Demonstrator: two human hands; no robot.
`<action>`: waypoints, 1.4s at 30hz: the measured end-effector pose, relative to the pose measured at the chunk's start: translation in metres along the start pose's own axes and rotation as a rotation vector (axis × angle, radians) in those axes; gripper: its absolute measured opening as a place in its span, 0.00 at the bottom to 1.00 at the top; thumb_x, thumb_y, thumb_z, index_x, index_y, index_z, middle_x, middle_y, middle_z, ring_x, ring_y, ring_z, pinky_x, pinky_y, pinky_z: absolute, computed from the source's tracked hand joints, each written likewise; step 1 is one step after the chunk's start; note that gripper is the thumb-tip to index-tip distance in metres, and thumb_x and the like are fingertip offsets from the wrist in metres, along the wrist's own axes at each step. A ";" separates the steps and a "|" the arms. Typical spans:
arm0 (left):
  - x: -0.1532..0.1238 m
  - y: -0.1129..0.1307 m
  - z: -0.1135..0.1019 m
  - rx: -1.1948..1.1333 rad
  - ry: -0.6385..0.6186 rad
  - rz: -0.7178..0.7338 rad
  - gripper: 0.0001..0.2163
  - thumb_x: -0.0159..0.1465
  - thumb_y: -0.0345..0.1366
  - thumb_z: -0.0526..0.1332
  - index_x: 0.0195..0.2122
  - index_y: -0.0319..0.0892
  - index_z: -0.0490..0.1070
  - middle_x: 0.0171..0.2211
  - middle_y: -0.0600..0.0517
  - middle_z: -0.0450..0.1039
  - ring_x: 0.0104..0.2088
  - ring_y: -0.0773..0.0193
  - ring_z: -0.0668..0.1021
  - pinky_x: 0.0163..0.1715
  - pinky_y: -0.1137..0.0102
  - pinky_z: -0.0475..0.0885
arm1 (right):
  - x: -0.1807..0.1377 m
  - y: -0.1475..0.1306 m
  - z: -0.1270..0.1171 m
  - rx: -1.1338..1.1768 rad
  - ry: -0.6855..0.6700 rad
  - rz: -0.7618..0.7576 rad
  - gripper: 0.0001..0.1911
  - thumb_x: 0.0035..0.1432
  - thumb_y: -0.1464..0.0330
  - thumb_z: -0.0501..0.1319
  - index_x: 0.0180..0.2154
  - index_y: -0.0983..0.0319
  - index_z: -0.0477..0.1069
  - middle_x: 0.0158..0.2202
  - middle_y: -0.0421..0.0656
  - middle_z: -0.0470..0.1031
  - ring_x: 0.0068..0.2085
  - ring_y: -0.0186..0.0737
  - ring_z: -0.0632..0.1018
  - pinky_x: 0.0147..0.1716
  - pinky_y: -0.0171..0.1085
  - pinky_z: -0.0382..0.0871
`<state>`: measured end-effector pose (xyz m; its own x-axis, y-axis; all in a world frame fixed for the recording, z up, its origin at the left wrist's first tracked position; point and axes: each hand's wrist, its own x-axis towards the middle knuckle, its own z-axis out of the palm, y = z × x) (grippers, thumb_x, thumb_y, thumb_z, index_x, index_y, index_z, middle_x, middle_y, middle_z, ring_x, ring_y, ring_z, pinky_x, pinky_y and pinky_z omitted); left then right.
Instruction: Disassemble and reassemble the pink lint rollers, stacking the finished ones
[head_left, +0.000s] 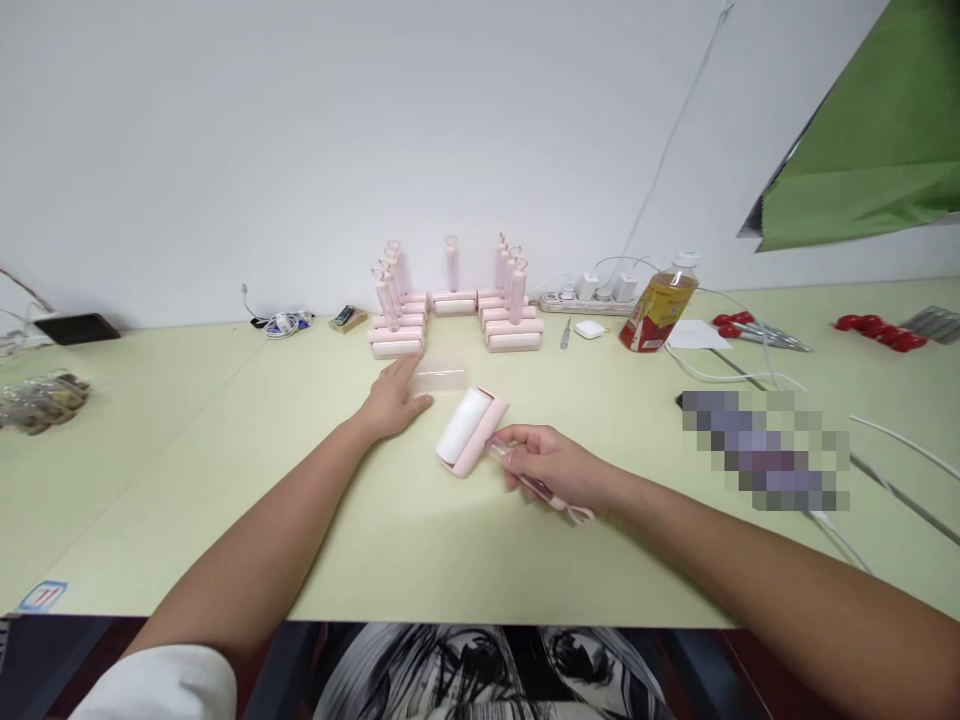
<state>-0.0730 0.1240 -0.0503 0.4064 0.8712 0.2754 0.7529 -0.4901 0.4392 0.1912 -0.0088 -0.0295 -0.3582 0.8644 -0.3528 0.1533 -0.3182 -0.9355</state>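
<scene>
My right hand is closed around the clear pink handle of a lint roller, whose loop end points toward me. The head of the lint roller, a white sticky roll in a pink holder, is tilted above the table in front of me. At the far side of it, a clear plastic cover lies on the table. My left hand rests at the cover's left end, thumb on the near side and fingers on the far side, gripping it. Part of that end is hidden by the hand.
Several pink lint rollers stand upright in rows near the wall. A drink bottle, a power strip, a small cutter and red-handled tools are to the right. White cables cross the right side. A black phone lies far left.
</scene>
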 end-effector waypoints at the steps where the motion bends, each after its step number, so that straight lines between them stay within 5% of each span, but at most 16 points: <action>1: 0.000 0.001 0.001 -0.028 0.005 0.001 0.32 0.60 0.45 0.60 0.64 0.41 0.58 0.64 0.41 0.58 0.63 0.44 0.61 0.61 0.52 0.57 | 0.000 0.000 0.000 -0.002 -0.014 0.003 0.16 0.54 0.60 0.65 0.43 0.59 0.70 0.24 0.38 0.74 0.17 0.29 0.67 0.11 0.27 0.52; 7: -0.001 0.022 0.005 -0.557 0.132 -0.258 0.24 0.57 0.50 0.63 0.51 0.40 0.70 0.46 0.45 0.73 0.41 0.56 0.76 0.44 0.61 0.71 | 0.005 0.002 -0.004 0.059 -0.006 -0.034 0.17 0.58 0.54 0.62 0.37 0.61 0.69 0.26 0.40 0.76 0.17 0.28 0.67 0.13 0.28 0.57; 12: -0.009 0.044 0.006 -0.935 0.009 -0.284 0.24 0.55 0.51 0.67 0.46 0.39 0.72 0.38 0.48 0.75 0.37 0.61 0.76 0.40 0.65 0.70 | 0.005 0.001 -0.004 0.071 0.031 -0.051 0.17 0.58 0.54 0.62 0.39 0.61 0.69 0.25 0.39 0.75 0.17 0.28 0.66 0.13 0.28 0.57; 29: -0.020 0.056 0.009 -0.982 -0.128 -0.196 0.24 0.55 0.51 0.67 0.46 0.39 0.72 0.37 0.49 0.74 0.34 0.63 0.75 0.38 0.65 0.71 | 0.009 0.005 -0.003 0.138 0.096 -0.093 0.16 0.59 0.56 0.62 0.42 0.60 0.67 0.28 0.40 0.76 0.18 0.29 0.68 0.15 0.29 0.61; 42: -0.024 0.067 0.007 -1.157 -0.282 -0.296 0.21 0.53 0.47 0.70 0.41 0.37 0.74 0.31 0.51 0.72 0.28 0.69 0.73 0.30 0.71 0.69 | 0.003 0.004 0.000 0.177 0.063 -0.117 0.16 0.60 0.57 0.61 0.43 0.61 0.69 0.29 0.41 0.76 0.19 0.30 0.72 0.16 0.30 0.64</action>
<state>-0.0287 0.0705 -0.0334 0.5034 0.8588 -0.0956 -0.0094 0.1160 0.9932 0.1902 -0.0071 -0.0343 -0.3046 0.9206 -0.2445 -0.0523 -0.2725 -0.9607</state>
